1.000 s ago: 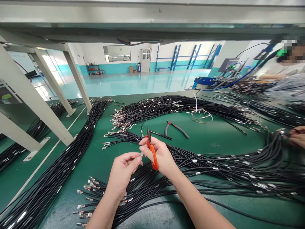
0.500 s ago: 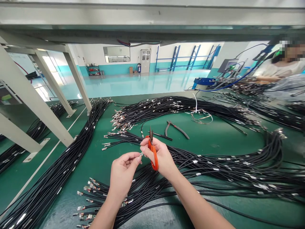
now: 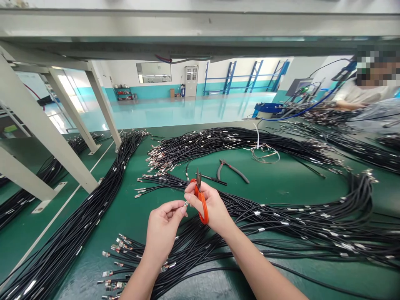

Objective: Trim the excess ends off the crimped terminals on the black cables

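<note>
My left hand (image 3: 165,225) pinches a small silvery connector (image 3: 186,203) between thumb and fingertips. What runs from this connector is hidden by my fingers. Close against it, the thumb and fingers of my right hand (image 3: 210,204) reach the connector's other side. Tucked in that same hand is a pair of orange-handled scissors (image 3: 204,208), dark narrow blades pointing up and away from the connector. Beneath both hands lies a bundle of black cables (image 3: 243,208); metal connectors (image 3: 109,254) tip its near left ends.
Grey-handled pliers (image 3: 233,170) and a dark pen-like rod (image 3: 212,179) lie beyond my hands. More black cables (image 3: 200,143) spread behind, with a thin wire coil (image 3: 265,154). Frame legs (image 3: 78,166) stand at left over another bundle (image 3: 106,196). A person (image 3: 359,93) sits at far right.
The view has shifted slightly. Both hands stay together at the connector, with only a slight movement of the fingertips; the scissors remain in my right hand.
</note>
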Demonstrator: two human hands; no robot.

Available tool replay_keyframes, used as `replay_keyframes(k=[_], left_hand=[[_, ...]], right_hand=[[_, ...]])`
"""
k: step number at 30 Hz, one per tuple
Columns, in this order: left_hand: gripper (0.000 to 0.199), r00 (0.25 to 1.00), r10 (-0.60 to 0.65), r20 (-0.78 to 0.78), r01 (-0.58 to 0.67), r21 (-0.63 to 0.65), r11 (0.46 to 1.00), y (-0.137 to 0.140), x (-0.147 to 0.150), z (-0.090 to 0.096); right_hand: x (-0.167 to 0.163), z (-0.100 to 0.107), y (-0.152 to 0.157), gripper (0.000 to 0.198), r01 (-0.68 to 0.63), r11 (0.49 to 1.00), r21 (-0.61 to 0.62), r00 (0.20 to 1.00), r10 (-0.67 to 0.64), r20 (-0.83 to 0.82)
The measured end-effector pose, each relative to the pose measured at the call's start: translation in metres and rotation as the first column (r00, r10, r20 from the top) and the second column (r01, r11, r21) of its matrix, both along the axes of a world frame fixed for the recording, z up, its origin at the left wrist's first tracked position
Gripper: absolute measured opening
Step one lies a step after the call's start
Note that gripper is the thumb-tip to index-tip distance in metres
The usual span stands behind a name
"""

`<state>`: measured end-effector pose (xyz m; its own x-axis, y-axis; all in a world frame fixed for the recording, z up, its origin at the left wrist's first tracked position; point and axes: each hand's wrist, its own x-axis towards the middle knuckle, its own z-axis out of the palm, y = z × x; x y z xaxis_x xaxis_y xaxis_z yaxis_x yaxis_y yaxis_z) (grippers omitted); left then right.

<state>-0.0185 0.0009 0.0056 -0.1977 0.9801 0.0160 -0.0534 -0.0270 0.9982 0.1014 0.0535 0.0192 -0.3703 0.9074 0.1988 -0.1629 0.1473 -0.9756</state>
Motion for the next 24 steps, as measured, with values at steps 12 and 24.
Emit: replay_keyframes(k=[12, 24], left_hand=[[0.020, 0.987, -0.136, 0.081, 0.139, -0.037, 0.990, -0.0019, 0.0001, 0.0061], [0.022, 0.991, -0.110, 0.074, 0.110, -0.005, 0.994, -0.0029, 0.0006, 0.0049]], right_hand=[[0.0003, -0.0022, 0.0019, 0.015, 0.001, 1.000, 0.006, 1.000, -0.001, 0.016], [0.0018, -0.0063, 0.0043, 0.014, -0.061, 0.998, -0.014, 0.998, 0.060, -0.028]])
